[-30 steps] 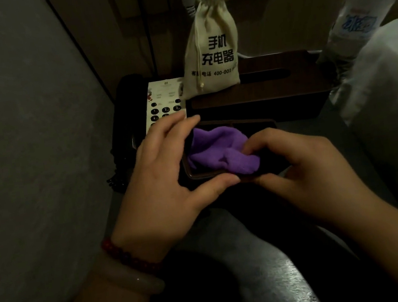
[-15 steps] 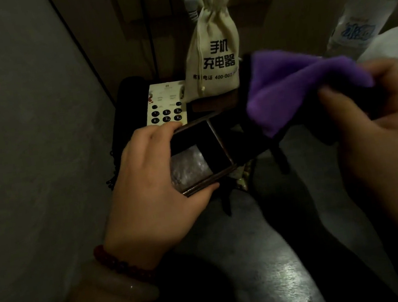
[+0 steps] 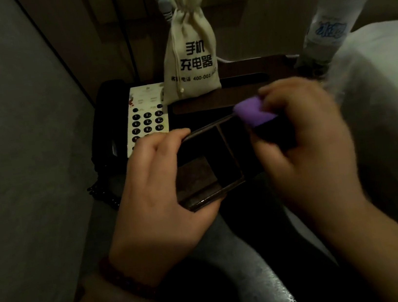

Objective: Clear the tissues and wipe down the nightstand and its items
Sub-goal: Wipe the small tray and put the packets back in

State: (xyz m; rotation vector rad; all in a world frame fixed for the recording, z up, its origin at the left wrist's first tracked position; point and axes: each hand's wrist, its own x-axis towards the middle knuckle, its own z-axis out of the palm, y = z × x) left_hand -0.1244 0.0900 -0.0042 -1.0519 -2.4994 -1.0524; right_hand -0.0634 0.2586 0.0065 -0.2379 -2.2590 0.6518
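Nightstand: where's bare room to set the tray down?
Free: the front strip of the nightstand top, below the left hand and right hand, between the grey wall and the white bedding. Crowded: the back, where the phone, cloth bag, wooden box and water bottle stand close together. The spot under the lifted tray is hidden.

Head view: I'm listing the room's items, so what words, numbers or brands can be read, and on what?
"手机 充电器": cloth bag.
"400-001": same bag, lower line; the characters around it are unreadable.
"1" to "9": phone keys; the print above them is too small.
Water bottle: blue label lettering, too blurred to read.
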